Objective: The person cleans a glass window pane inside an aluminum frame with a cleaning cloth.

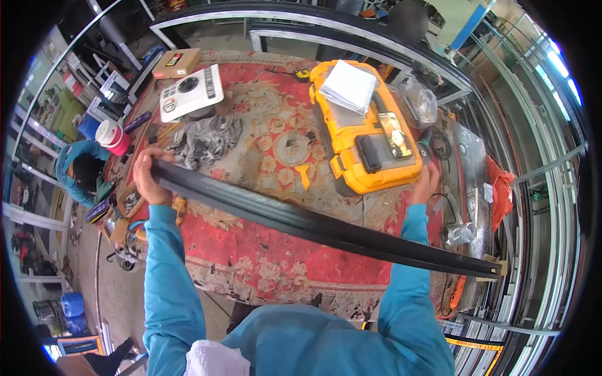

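A long dark grooved profile [301,219] slants across the view from upper left to lower right. My left hand [150,180] is closed around its left end, thumb and fingers wrapped over it. The profile's right part passes over my right sleeve, near the forearm. Beyond it, my right hand [427,182] is beside the lower right corner of a yellow case [376,178], its fingers bent but apart. Just past these fingertips lies a tool with a round disc [423,150]. On the case are a paper pad [348,86], a phone [395,135] and a black box [368,154].
A red patterned carpet [263,250] covers the table. On it lie a grey rag [207,141], a yellow scraper [304,176], a cardboard box [177,63] and a clear jar [459,234]. Metal profiles [552,188] line the right side. Another person [81,170] bends down at left.
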Motion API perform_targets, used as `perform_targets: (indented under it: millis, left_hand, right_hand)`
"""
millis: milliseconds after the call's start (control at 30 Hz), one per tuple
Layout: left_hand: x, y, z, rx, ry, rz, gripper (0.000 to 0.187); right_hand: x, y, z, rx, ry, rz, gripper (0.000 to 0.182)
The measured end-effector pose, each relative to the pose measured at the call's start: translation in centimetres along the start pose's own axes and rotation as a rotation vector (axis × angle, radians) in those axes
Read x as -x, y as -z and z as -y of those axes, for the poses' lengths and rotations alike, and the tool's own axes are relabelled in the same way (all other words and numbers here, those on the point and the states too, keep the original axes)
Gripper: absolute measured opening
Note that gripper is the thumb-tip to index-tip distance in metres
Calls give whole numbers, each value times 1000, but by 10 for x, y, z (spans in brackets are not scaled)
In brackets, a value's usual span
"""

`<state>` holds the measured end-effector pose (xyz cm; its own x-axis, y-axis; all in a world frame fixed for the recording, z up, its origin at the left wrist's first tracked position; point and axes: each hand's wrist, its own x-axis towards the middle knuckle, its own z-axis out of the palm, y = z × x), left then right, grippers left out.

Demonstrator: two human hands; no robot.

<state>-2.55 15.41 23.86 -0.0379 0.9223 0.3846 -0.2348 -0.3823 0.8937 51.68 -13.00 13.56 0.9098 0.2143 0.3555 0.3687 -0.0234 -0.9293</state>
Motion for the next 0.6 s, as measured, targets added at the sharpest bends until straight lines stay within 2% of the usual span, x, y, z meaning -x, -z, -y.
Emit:
perform_targets:
  millis: [100,167,233,300,333,400,433,467,500,567,600]
  left_hand:
    - [-6,6,10,27,20,-11,36]
    - [-11,10,14,-11,52,39,41]
    - [-19,12,25,-111,-81,48,37]
    - [-19,7,16,-130,-65,106,35]
    - [-17,4,12,-64,-10,117,35]
    - [-16,3,9,-27,70,121,37]
    - [-17,3,13,-31,79,132,39]
    - [-15,3,19,117,186,146,42]
    - [-15,3,21,146,189,142,41]
    - [-18,3,22,118,202,78,40]
    - [-19,3,21,40,135,70,38]
  right_hand:
    - [53,34,-6,-66,-116,84,32]
    - [91,59,-7,-304,-394,253,32]
    - [135,77,9,-145,-258,420,34]
    - [169,102,0,-521,-445,340,43]
    - [174,101,13,-528,-461,351,43]
    - [177,108,75,-937,-448,686,54]
    - [179,108,96,-941,-451,682,54]
    - [178,103,116,-983,-342,693,62]
    - [178,98,127,-1022,-232,704,71]
    - [176,98,129,-1078,-310,650,74]
    - [172,101,128,-1132,-386,600,77]
